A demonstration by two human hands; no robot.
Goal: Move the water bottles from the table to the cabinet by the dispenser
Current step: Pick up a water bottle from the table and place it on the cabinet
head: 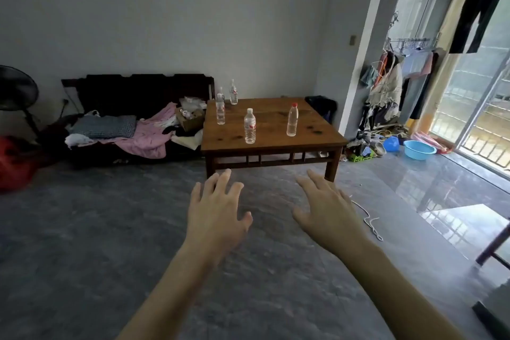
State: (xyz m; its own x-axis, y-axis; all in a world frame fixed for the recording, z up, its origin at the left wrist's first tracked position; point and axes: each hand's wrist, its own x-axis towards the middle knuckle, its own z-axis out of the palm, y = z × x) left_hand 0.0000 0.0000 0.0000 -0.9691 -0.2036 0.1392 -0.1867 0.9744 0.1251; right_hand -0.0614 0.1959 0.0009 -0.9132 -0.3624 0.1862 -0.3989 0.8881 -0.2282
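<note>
From the head camera, both bare hands reach forward over the grey marbled floor, palms down. The left hand and the right hand are spread wide with fingers apart, and neither holds anything. Both are well short of the square brown wooden surface ahead.

Five clear plastic water bottles stand upright on that surface, apart from one another. A white-capped bottle with a red label is closest to the front edge, and a red-capped bottle stands to its right. A third bottle stands near the left edge, with a fourth and a fifth toward the back left corner.

Left of the surface, a dark wooden bench carries pink cloth. A light blue plastic basin sits on the floor to the right.
</note>
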